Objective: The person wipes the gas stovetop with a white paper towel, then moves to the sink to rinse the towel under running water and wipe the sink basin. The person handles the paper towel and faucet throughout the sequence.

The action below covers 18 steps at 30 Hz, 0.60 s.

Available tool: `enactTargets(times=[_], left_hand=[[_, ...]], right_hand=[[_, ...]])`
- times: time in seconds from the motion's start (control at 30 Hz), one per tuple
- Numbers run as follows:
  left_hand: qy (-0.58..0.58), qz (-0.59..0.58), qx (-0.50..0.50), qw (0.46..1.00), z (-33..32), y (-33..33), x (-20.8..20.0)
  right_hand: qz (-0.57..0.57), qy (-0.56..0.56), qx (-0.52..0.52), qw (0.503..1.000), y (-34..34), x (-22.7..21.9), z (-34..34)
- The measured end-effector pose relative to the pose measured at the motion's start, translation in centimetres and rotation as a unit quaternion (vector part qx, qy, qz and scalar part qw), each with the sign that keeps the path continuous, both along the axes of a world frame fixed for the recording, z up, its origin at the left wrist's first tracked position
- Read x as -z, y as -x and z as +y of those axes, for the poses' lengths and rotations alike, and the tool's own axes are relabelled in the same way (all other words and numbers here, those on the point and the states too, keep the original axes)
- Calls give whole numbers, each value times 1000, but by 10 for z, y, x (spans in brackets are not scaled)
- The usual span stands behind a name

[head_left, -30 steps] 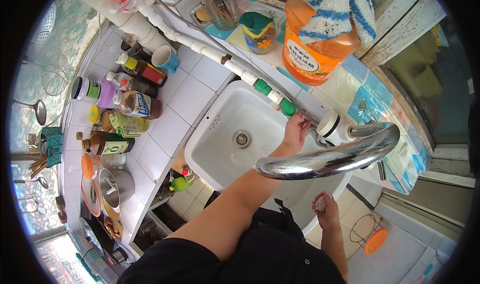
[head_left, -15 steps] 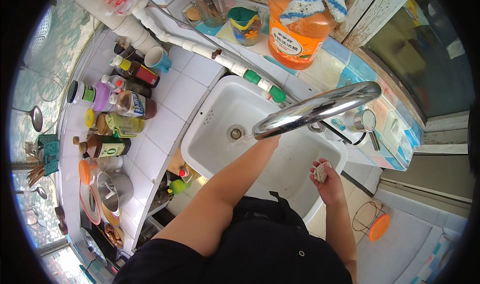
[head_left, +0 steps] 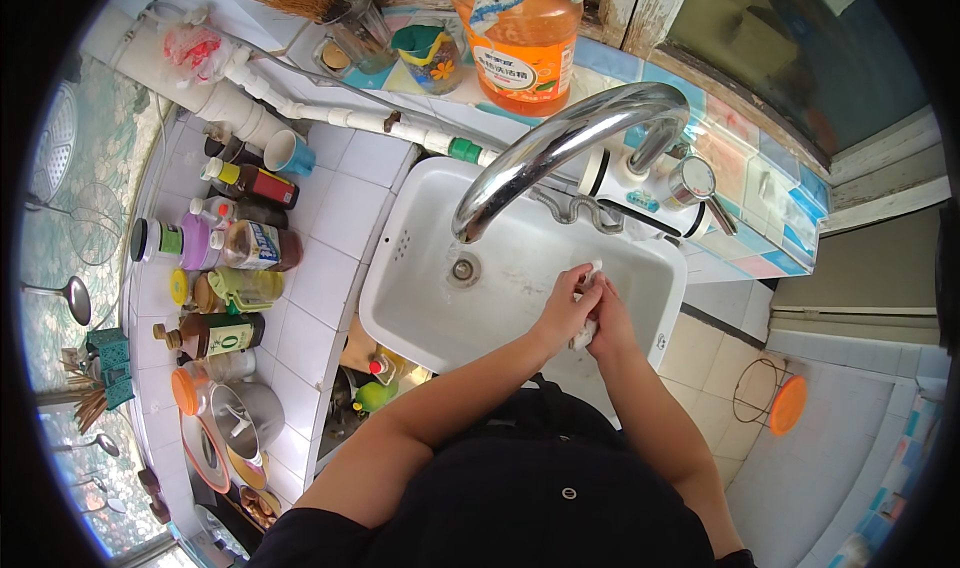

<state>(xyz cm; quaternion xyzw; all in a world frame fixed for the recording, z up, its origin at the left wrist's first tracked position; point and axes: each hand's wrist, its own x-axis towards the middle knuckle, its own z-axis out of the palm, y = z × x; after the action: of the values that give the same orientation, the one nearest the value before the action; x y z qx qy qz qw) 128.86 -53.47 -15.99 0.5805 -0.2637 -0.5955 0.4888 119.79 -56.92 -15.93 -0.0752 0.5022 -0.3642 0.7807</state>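
Observation:
Over the right part of the white sink (head_left: 400,313), my two hands meet around a crumpled white cloth (head_left: 582,338). My left hand (head_left: 568,306) closes on it from the left, fingers bent. From the other side my right hand (head_left: 612,326) wraps it. Bits of the cloth stick out above and below the hands; the rest is hidden between them. To the left of the hands, the curved chrome faucet (head_left: 570,133) arches over the sink, its mouth above the drain (head_left: 462,269). What looks like clear water falls from it.
Bottles (head_left: 255,244), a blue cup (head_left: 290,152) and a steel pot (head_left: 245,418) crowd the left tiled counter. A large jug of orange liquid (head_left: 515,63) stands on the ledge behind the sink. The faucet handle (head_left: 700,183) is at the right; an orange disc (head_left: 788,405) lies lower right.
My left hand has come out from behind the faucet, moving right and nearer. My right hand has shifted slightly left, and both now close on the cloth. The whole view has shifted.

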Motion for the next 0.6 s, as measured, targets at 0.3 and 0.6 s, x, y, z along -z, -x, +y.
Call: enactTargets(times=[0.3,0.6], left_hand=[[-188,268,43,944,29,-33,-9],[-167,267,-45,948,58,-85,-15]], right_hand=[[187,104,0,977,-24,1,-16],[659,372,-272,595,-37,49,-79]])
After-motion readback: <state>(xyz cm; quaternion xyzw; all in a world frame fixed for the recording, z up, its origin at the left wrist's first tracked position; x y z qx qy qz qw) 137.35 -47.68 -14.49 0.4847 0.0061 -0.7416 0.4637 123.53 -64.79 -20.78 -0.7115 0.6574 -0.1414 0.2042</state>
